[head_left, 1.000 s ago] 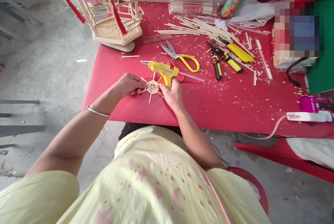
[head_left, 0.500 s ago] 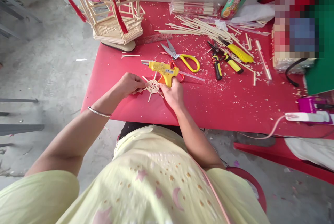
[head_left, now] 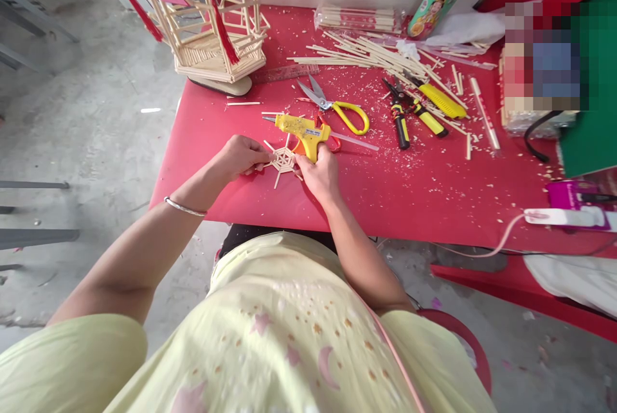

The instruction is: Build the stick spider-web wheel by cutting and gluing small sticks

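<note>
A small web-like frame of thin wooden sticks [head_left: 283, 160], with spokes poking out around a hexagon, is between my hands over the table's near side. My left hand [head_left: 243, 155] pinches its left edge between thumb and fingers. The yellow hot glue gun [head_left: 301, 128] sits in my right hand [head_left: 321, 174], its nozzle pointing left above the frame and a clear glue stick [head_left: 355, 141] out of its back. My right thumb and fingertips also meet the frame's right edge. Scissors with yellow handles [head_left: 351, 116] lie just behind the gun. A red handle shows partly behind it.
A pavilion model of sticks [head_left: 219, 56] with red tassels stands at the back left of the red table [head_left: 385, 201]. Loose sticks [head_left: 357, 53], pliers [head_left: 400, 123], a yellow utility knife [head_left: 441, 99] and wood scraps lie at the back right. A white power strip [head_left: 559, 216] is far right.
The view has shifted very slightly. My hands, the glue gun and the stick frame keep the same places.
</note>
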The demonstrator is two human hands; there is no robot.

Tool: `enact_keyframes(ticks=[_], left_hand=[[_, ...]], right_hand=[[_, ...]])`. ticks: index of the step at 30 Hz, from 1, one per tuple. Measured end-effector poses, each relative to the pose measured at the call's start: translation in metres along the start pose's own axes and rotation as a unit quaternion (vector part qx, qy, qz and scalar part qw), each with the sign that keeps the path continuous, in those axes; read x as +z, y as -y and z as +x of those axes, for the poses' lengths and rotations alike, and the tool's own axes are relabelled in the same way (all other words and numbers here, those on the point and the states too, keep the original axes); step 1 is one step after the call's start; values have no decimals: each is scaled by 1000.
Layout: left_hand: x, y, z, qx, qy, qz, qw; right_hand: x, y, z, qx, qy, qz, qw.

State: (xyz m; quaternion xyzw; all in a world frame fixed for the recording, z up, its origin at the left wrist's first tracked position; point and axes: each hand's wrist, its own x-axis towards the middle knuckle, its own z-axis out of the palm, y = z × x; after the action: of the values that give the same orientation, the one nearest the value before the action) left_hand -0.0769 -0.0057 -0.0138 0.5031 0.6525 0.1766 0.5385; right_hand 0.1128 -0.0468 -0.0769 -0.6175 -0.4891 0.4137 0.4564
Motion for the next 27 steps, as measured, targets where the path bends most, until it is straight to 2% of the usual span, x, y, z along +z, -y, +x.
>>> enact_keyframes(ticks=[21,27], left_hand=[[0,8,6,3,-16,-28,999],[-5,16,9,34,2,-45,998]], right_hand=[[-1,1,0,6,11,-34,999],[1,1,0,-1,11,-39,999]])
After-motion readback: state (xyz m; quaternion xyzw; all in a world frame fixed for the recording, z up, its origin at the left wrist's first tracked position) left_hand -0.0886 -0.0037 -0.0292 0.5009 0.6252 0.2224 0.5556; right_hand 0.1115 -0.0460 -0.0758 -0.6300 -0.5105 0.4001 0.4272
